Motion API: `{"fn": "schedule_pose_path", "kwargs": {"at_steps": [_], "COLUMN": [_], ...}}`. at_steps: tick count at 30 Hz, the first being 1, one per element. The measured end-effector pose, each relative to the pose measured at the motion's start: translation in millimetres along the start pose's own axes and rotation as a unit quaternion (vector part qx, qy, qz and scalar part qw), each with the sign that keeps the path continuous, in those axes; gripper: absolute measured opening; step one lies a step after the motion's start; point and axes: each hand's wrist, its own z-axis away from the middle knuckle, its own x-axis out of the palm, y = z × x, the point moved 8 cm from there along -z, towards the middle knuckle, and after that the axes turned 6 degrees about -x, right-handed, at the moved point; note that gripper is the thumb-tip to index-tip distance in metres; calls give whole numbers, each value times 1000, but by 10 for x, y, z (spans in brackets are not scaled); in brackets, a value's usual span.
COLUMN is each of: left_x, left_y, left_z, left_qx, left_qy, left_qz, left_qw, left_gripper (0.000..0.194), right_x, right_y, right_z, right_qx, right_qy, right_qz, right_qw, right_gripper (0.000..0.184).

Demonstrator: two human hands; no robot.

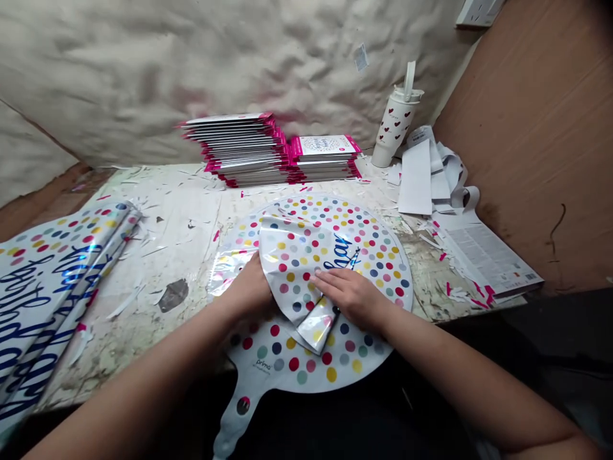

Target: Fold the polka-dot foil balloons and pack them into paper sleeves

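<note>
A flat foil balloon [330, 375] with coloured dots lies on the table, its tail hanging over the front edge. On top of it is a second dotted foil balloon [287, 255], partly folded, with blue lettering. My left hand [251, 284] reaches under the raised flap of the folded one; its fingers are hidden there. My right hand [354, 297] rests over the fold with its fingers stretched out and lying on the foil, near a narrow folded end that points towards me.
More printed foil balloons [52, 275] lie at left. Stacked pink-edged packets [249, 150] and a shorter packet stack [328, 160] stand at the back. A white tumbler [395, 124], paper strips [416, 179] and a printed sheet [493, 255] are at right. Paper scraps litter the table [177, 198].
</note>
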Motion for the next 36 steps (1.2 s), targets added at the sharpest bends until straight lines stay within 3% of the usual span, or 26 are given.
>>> {"fn": "schedule_pose_path", "kwargs": {"at_steps": [4,7,10,12,14,16,18,20,21,23,25,27,29,31,33,36], "left_x": [224,277,222,74,-164,-277,-65,347,527,739,745,646,642,697,694,726], "left_y": [32,-37,-34,-1,87,276,527,703,742,766,792,839,912,986,962,710], "left_z": [272,278,272,325,450,608,700,776,810,830,793,718,606,435,175,-185], "left_qx": [93,84,72,28,-32,-36,57,175,217,256,239,182,141,145,170,179], "left_qy": [-45,-43,-36,-3,83,147,99,-16,-57,-76,-35,-3,-60,-131,-118,-67], "left_qz": [-221,-273,-274,-273,-272,-268,-267,-268,-268,-265,-244,-188,-118,-94,-141,-253], "left_qw": [970,957,959,962,958,951,957,947,937,927,939,965,981,976,968,948], "left_gripper": [41,39,39,37,30,27,35,41,37,23,20,18,17,21,27,44], "right_x": [61,68,19,-5,-12,-1,27,48,50,41,14,-18,-27,-8,-1,-61], "right_y": [-44,-23,-13,-20,-33,-42,-49,-60,-64,-71,-67,-49,-25,4,33,60], "right_z": [-33,80,233,310,348,355,345,333,331,341,367,402,433,450,464,514], "right_qx": [-54,-59,-45,-34,-29,-24,-18,-12,-7,4,14,17,10,-3,-15,-16], "right_qy": [-78,-119,-116,-104,-89,-75,-70,-68,-65,-58,-36,-5,19,20,15,24], "right_qz": [-6,-37,-75,-92,-99,-97,-94,-96,-101,-116,-125,-110,-83,-68,-70,-90], "right_qw": [995,990,989,990,991,992,993,993,993,992,991,994,996,997,997,995], "right_gripper": [39,40,42,44,44,42,42,44,45,46,50,51,43,36,32,32]}}
